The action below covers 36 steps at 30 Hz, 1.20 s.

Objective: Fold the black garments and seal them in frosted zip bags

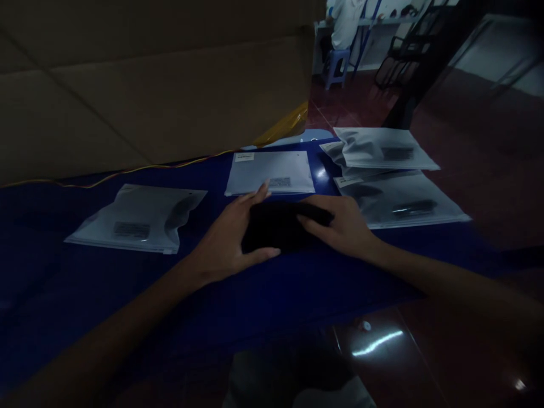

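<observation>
Over a blue tabletop (pixel 255 306), near a pale pouch (pixel 267 167), my right hand (pixel 346 224) pinches a black item (pixel 274 226) (too dark to identify) while my left hand (pixel 229 241), thumb and fingers apart, spans its left end.

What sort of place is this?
Probably a small workshop or packing area, judging by the printed plastic bags on a blue table, the big carton and a person seated on a stool beyond.
</observation>
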Each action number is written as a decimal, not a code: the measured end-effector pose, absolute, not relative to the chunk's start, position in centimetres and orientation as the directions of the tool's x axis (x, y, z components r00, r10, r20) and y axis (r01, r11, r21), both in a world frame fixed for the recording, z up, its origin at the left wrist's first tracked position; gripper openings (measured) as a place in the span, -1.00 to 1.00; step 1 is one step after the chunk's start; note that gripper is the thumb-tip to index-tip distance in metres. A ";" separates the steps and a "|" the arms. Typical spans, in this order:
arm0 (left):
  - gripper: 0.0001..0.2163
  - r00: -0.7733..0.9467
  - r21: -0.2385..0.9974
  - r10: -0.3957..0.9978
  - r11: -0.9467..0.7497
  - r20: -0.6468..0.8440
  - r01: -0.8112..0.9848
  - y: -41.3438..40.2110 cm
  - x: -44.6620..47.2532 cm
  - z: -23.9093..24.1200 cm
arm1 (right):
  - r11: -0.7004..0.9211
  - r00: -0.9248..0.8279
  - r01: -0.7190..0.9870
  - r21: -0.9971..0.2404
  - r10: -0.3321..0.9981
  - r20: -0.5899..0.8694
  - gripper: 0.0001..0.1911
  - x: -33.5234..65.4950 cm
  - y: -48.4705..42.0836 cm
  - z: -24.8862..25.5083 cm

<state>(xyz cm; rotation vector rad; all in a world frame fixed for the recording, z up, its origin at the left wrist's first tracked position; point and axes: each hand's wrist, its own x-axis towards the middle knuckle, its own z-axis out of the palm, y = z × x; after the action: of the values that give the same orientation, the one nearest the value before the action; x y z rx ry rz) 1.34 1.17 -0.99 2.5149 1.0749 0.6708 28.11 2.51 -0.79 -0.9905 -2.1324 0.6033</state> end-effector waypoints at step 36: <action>-0.35 0.447 0.510 0.778 -0.627 0.441 0.589 0.8 1.6 -2.5 | 0.907 -0.653 0.331 -0.260 0.419 0.631 -0.71 26.0 0.9 -3.1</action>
<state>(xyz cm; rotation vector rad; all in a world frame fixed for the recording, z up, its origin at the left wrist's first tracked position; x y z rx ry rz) 1.55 0.76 -2.47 2.4192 1.1762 0.9581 26.01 0.91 -3.10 -0.5319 -2.3371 0.1571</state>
